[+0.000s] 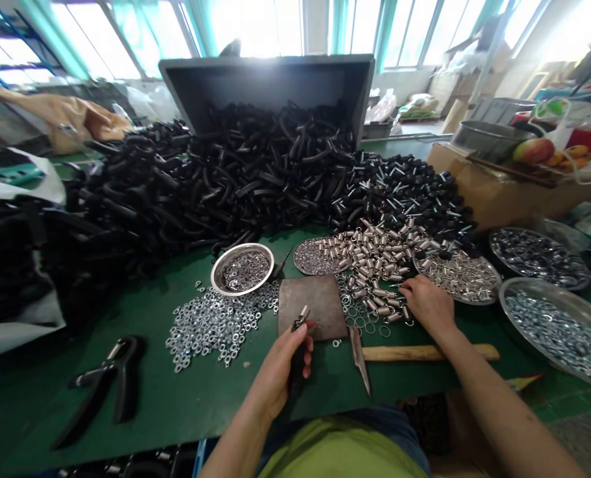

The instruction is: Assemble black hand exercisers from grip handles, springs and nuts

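My left hand [281, 364] is closed around a black curved handle piece [297, 362] with a small metal spring [304, 312] sticking out of its top end, held over the near edge of a dark metal plate [311, 304]. My right hand [426, 302] rests palm down on the green table [176, 392], fingers curled into a heap of small silver springs [375, 262]. What the right fingertips pinch is hidden.
A big pile of black curved parts [226, 179] spills from a tipped grey bin [268, 83]. Loose washers [213, 322], a steel bowl [242, 267], trays of hardware [557, 328], a hammer with a wooden handle [425, 352] and black pliers [109, 382] lie around.
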